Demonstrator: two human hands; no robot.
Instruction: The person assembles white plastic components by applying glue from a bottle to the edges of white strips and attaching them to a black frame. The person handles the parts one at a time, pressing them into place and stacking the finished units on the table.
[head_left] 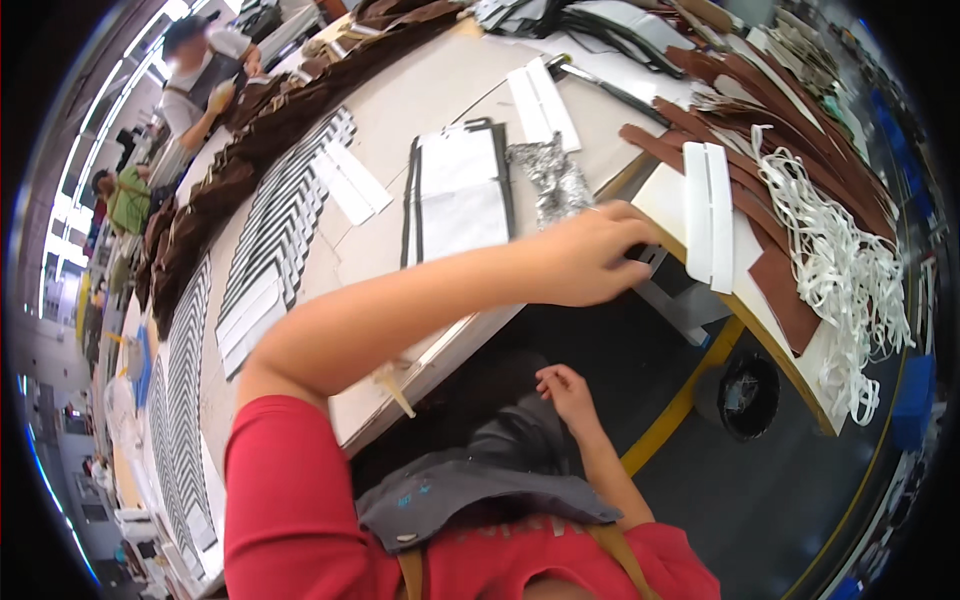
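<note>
My left hand reaches across to the right over the gap between the two tables. Its fingers curve downward with the thumb apart, and no object shows in it. Just beyond its fingertips, a pair of white strips lies on the corner of the right-hand table. Crumpled silvery foil sits right behind the hand. Next to the foil is a stack of white panels with dark edging. Low in front of my body hangs my right hand, loosely curled with fingers apart, touching nothing visible.
Brown strips and a tangle of white cords cover the right table. Rows of overlapped striped pieces and dark brown material lie leftward. A black bin stands on the floor. A co-worker is at the far left.
</note>
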